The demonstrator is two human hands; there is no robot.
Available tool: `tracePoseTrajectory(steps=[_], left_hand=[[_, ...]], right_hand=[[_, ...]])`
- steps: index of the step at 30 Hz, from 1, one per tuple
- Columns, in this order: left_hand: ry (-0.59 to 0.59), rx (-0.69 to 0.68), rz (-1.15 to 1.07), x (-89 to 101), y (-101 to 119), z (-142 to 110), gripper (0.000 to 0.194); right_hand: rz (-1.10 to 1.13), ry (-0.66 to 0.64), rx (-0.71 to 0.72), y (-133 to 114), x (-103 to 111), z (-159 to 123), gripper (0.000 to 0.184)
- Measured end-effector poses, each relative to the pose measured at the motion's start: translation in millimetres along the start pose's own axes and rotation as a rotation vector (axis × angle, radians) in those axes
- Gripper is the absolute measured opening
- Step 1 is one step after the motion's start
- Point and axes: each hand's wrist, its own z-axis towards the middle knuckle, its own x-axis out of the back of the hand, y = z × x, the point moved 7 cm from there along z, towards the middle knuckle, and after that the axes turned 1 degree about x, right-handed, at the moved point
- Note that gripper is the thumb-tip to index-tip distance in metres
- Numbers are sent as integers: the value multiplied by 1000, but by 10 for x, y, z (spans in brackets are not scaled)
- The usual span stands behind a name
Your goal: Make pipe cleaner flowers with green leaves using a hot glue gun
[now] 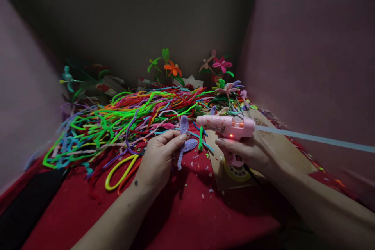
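My left hand (pixel 156 152) is closed, pinching a purple pipe-cleaner flower piece (pixel 184 124) between thumb and fingers. One petal stands upright, another points right, and a strand hangs down. My right hand (pixel 249 154) is wrapped round the grip of a pink glue gun (pixel 215 124) with its red light on. A long pale glue stick (pixel 310 136) sticks out of its back. The nozzle points left at the upright petal, close to it; whether they touch I cannot tell. Under the gun lies a round yellow-rimmed object (pixel 238 174), partly hidden by the grip.
A heap of bright pipe cleaners (pixel 125 111) covers the left and middle of the red cloth (pixel 187 218). Yellow looped handles (pixel 109 175) lie beside my left wrist. A board (pixel 281 146) is on the right. Finished pipe-cleaner flowers (pixel 172 68) stand along the back wall.
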Motion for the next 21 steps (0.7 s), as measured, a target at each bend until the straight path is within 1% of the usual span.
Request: tracePoseTrajectory(steps=[6,11,15,19,21], left_hand=[[22,1,-18,14,5,-4,21],[7,-12,-19,7,9,-6,19],[11,-6,-17,10,0,-1,19],[4,-6,-43,0,9,-3,19],[15,-7,-43,4,20,-7,20]], right_hand=[[-58,-11,-14,-54,-5,-9,48],[-85,-4,-2,-94,-2,-5,48],[-116,18,19,-121,9,5,45],[-109,-4,25,-110,-8,9,46],[-104,-12,57,-121,-12,10,46]])
